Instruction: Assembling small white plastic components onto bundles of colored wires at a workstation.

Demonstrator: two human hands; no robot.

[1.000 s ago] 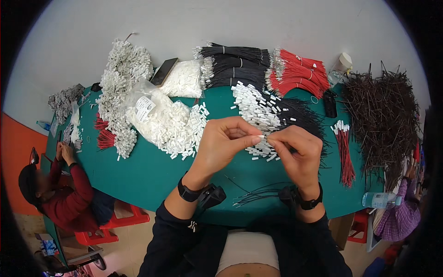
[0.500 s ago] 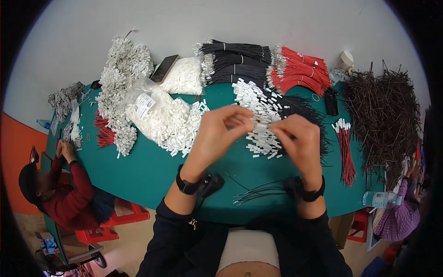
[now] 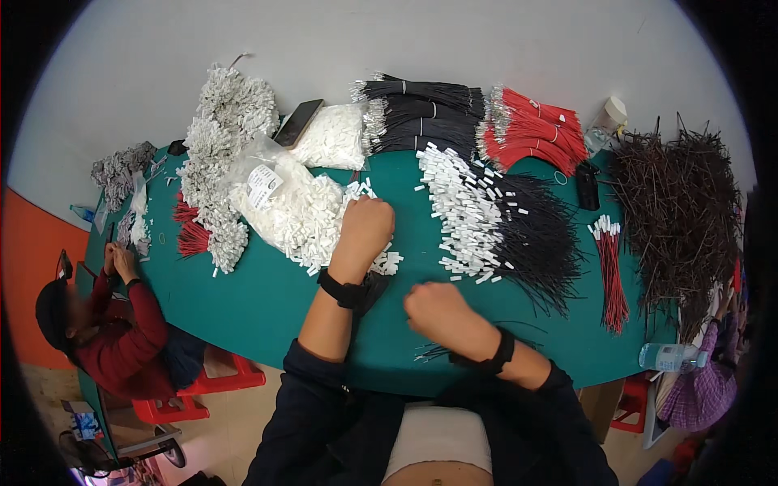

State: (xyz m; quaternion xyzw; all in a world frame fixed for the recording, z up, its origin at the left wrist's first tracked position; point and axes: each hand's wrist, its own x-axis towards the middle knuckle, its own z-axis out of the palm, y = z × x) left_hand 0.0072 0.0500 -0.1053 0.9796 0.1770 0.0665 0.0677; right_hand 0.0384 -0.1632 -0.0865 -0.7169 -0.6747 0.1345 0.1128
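Apart now, both hands have left the meeting point of the earlier frame: the right hand (image 3: 442, 313) has dropped toward the body and leftward, the left hand (image 3: 369, 230) has swung out over the left pile. Nearest my camera, the right wrist partly covers a few loose black wires (image 3: 428, 354) on the green table (image 3: 267, 304). Farther on, the left hand is at the right side of the loose white sleeves (image 3: 312, 235), which spill from a clear bag (image 3: 258, 152). I note two risks: a low right forearm could drag the wires toward the near edge, and a hasty left-hand pick could scatter sleeves. On pose, I record the left forearm reaching steeply forward and the right slanting in from the right, backs of both hands up. Fingers appear curled under; whether they pinch anything, I cannot tell. Beyond, the white-tipped black wires (image 3: 535, 243) lie heaped to the right; by the wall I log black bundles (image 3: 438, 109) and red bundles (image 3: 541, 134)
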